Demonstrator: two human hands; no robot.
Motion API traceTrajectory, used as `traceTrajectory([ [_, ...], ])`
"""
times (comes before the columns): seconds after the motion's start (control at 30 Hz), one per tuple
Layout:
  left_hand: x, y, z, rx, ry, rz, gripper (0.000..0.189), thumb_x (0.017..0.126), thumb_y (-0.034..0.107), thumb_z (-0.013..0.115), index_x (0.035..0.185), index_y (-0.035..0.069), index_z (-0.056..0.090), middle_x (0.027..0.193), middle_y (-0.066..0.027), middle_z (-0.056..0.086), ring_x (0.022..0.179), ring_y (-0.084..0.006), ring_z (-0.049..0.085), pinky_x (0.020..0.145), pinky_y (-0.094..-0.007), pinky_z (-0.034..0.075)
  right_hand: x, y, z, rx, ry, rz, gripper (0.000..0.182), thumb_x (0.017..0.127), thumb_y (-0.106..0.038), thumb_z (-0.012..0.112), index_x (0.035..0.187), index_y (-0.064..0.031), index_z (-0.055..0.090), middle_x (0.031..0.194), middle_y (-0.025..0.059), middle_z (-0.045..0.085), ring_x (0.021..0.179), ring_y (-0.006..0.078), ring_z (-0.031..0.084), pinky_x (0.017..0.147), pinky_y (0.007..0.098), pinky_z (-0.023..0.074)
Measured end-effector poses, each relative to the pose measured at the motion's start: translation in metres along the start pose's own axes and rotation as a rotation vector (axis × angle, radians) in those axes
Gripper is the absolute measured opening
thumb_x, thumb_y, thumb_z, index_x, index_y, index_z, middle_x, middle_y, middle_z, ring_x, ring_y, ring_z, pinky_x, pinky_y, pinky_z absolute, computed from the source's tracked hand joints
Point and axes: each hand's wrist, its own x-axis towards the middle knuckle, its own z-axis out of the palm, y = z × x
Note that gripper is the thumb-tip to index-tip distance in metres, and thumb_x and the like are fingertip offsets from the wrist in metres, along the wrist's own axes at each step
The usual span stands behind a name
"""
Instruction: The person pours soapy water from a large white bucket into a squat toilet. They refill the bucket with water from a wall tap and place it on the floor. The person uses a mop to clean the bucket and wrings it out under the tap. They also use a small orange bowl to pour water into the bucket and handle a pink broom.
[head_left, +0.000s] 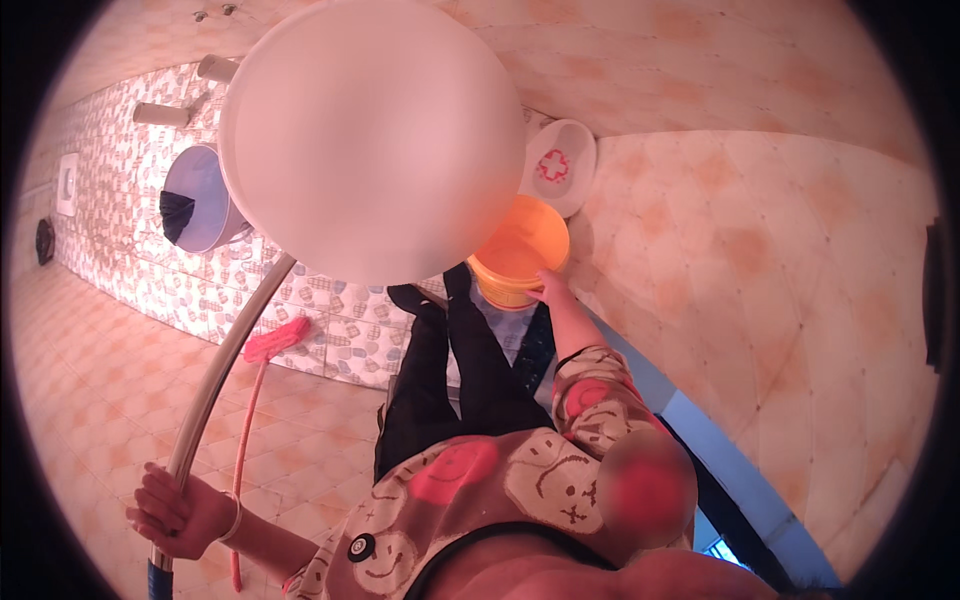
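Observation:
My left hand (178, 511) is closed around a shiny metal pole (225, 352), whose lower end has a blue grip (160, 582). The pole's far end disappears behind a large pale round object (367, 142); that object is blurred, and its kind is unclear. On the right, my right hand (549, 288) holds the near rim of a yellow-orange plastic bucket (531, 238). The bucket is tilted toward me, and the round object hides part of it. Whether it touches the floor I cannot tell.
A pink-headed mop (277, 339) leans at the left wall. Beyond it stands a grey-blue bucket (206, 199) with black cloth (177, 216) over its rim. Behind the yellow bucket rests a white basin (571, 169) with a red pattern. Pipe stubs (161, 114) rise from the patterned tile floor (360, 337).

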Motion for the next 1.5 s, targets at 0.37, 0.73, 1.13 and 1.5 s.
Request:
traceTrajectory([
  [0.37, -0.015, -0.008, 0.004, 0.004, -0.085, 0.087, 0.034, 0.09, 0.016, 0.043, 0.06, 0.016, 0.028, 0.046, 0.0052, 0.024, 0.042, -0.0064, 0.021, 0.056, -0.025, 0.028, 0.095, 0.051, -0.056, -1.472, -0.156, -1.146, 0.039, 0.062, -0.034, 0.075, 0.084, -0.0049, 0.062, 0.068, 0.009, 0.063, 0.067, 0.0272, 0.062, 0.069, 0.0335, 0.0525],
  [0.73, -0.025, 0.004, -0.003, -0.133, -0.179, 0.004, 0.025, 0.092, 0.016, 0.041, 0.07, 0.014, 0.031, 0.047, 0.004, 0.028, 0.043, -0.0068, 0.025, 0.045, -0.0243, 0.025, -0.095, -0.058, 0.021, -0.771, -0.358, -0.912, 0.02, 0.08, -0.015, 0.056, 0.097, -0.0051, 0.056, 0.077, 0.0087, 0.06, 0.059, 0.0212, 0.061, 0.055, 0.0314, 0.0515],
  [1.13, -0.021, 0.029, 0.117, 0.346, -0.523, 0.106, 0.044, 0.073, 0.012, 0.068, 0.112, 0.004, 0.049, 0.102, -0.0119, 0.051, 0.094, -0.0249, 0.052, 0.082, -0.0349, 0.044, -0.525, -0.023, 0.216, -0.197, -1.046, -2.222, 0.034, 0.079, -0.016, 0.063, 0.107, -0.0015, 0.051, 0.099, 0.0101, 0.054, 0.091, 0.0219, 0.053, 0.077, 0.0331, 0.0444],
  [1.5, 0.087, -0.258, -0.208, 0.843, -0.544, -0.574, 0.018, 0.075, 0.018, 0.064, 0.08, 0.001, 0.066, 0.071, -0.0111, 0.065, 0.067, -0.0177, 0.062, 0.064, -0.0311, 0.049, -0.517, -0.115, 0.237, 0.098, -0.724, -1.646, 0.017, 0.079, -0.011, 0.05, 0.094, -0.0054, 0.042, 0.057, -0.0003, 0.042, 0.047, 0.0064, 0.036, 0.046, 0.023, 0.0379],
])
